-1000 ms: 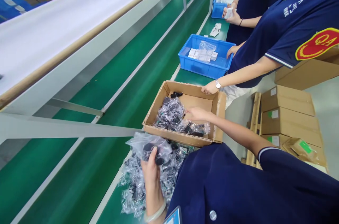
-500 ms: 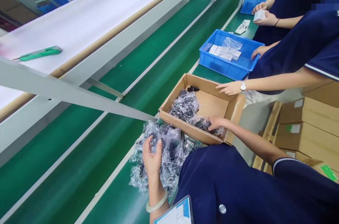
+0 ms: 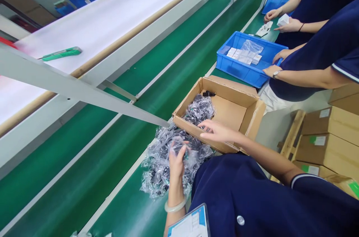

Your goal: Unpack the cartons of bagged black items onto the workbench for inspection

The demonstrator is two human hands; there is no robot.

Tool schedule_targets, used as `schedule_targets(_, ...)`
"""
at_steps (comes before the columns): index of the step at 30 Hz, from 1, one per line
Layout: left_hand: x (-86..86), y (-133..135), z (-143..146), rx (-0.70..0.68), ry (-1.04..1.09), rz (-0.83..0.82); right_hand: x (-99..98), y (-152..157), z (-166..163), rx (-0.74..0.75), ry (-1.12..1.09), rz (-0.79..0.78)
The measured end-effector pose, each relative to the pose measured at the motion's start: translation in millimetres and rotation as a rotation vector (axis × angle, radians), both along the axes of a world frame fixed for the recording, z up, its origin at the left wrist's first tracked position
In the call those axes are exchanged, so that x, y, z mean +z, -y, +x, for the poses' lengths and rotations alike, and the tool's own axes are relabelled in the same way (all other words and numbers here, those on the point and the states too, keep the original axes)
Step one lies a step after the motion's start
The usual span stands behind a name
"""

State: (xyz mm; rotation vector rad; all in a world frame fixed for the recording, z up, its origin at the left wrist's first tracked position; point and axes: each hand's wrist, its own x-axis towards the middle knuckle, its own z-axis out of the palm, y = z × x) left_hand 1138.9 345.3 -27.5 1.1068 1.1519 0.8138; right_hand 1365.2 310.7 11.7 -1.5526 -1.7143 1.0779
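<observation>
My left hand is closed around a clear plastic bag with a dark item inside, held over a heap of similar bagged dark items on the green work surface. The contents look like black cables or adapters, but the wrap hides their exact kind. My right hand reaches over the near wall of an open cardboard box, its fingers stretched out and apart. Beneath and beyond those fingers, more bagged dark items lie at the box's left side. One small black piece rests by its far wall.
Beyond the box stands a blue bin with white packets, and a co-worker's hands are at it. A slanted metal brace comes down beside the heap. A green cutter knife lies on the upper shelf. Cartons are stacked at right.
My right hand has moved left from the items at the box's near right, toward the heap. My left hand has closed on a bag. The co-worker's watch-wearing hand has left the box for the blue bin.
</observation>
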Motion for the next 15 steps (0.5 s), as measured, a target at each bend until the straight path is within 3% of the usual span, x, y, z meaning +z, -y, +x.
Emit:
schedule_targets(3,-15.3,-22.0,-39.1,0.062,-0.612,0.225,-36.5,-11.1,41.0,-0.153,0.296,-0.219)
schedule_targets(6,-49.8,-30.0,-57.2,-0.161,-1.009,0.222,-73.5,-20.6,70.9,-0.163,0.497,-0.433)
schedule_targets(8,-74.1,-28.0,-55.6,-0.263,-1.102,0.226,-95.3,-24.6,72.1,-0.133,0.508,-0.521)
schedule_targets(11,-98.4,-23.1,-46.1,-0.293,-1.166,0.261,-121.7,-26.7,51.9,-0.128,0.499,-0.558)
schedule_targets(15,-103.7,-21.0,-41.4,-0.238,-1.188,0.238,-136.8,-22.0,33.1,-0.166,0.405,-0.552)
